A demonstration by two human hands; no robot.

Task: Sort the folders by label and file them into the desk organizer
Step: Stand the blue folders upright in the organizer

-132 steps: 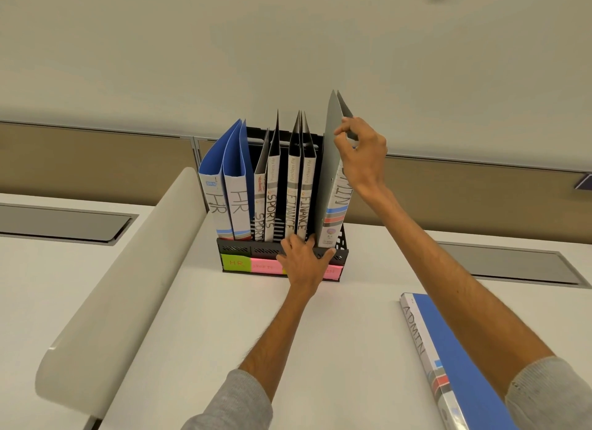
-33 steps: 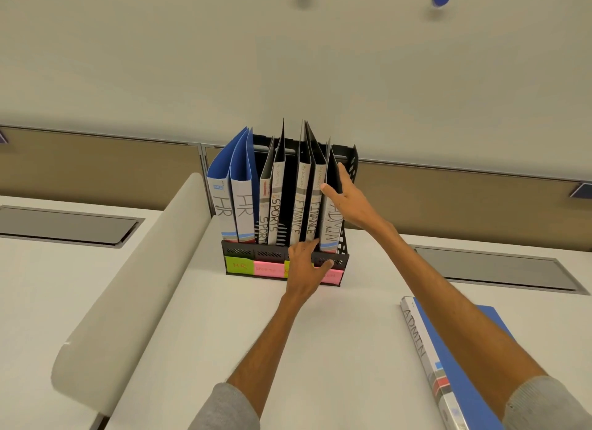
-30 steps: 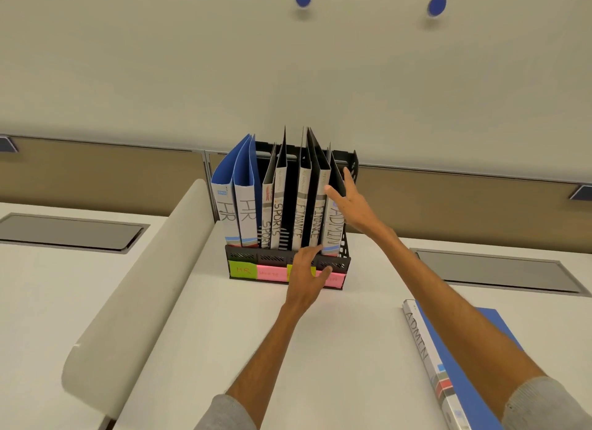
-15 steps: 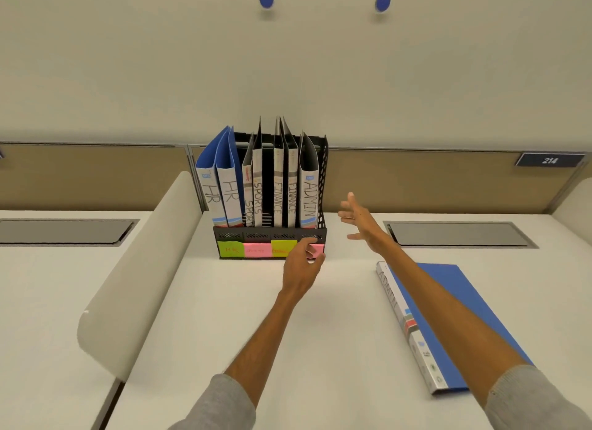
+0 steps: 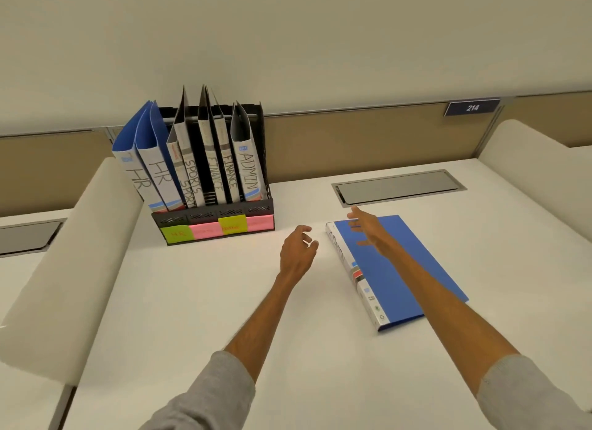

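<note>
A white desk (image 5: 198,301) spreads under both of a person's outstretched arms, grey sleeves at the elbows. A pale curved divider (image 5: 64,269) runs along the desk's edge, well to the left of the left fingers.

A black mesh desk organizer (image 5: 205,217) stands upright ahead and to the left of the left fingertips, near them but apart. A blue folder (image 5: 400,269) with ADMIN on its spine lies flat on the desk directly beneath the right fingers, its spine just to the right of the left fingers; it is outside the organizer.

Seven folders stand in the organizer. Going from farthest to nearest the left fingers, they are two blue HR folders (image 5: 150,160), two SPORTS folders (image 5: 187,170), two FINANCE folders (image 5: 221,170) and one grey ADMIN folder (image 5: 248,167) in the rightmost slot.

A metal cable hatch (image 5: 397,186) sits flush in the desk just beyond the right fingertips.

The right hand (image 5: 365,226) is over the blue folder's far corner, fingers straight and spread, gripping nothing; whether they touch the cover cannot be told. The left hand (image 5: 296,252) is over bare desk, fingers loosely curled, thumb apart from them, holding nothing.

Sticky notes (image 5: 205,230) in green, pink, yellow and pink line the organizer's front, level with the left fingertips and to their left. A plate marked 214 (image 5: 472,108) hangs on the partition far beyond the right fingers.
</note>
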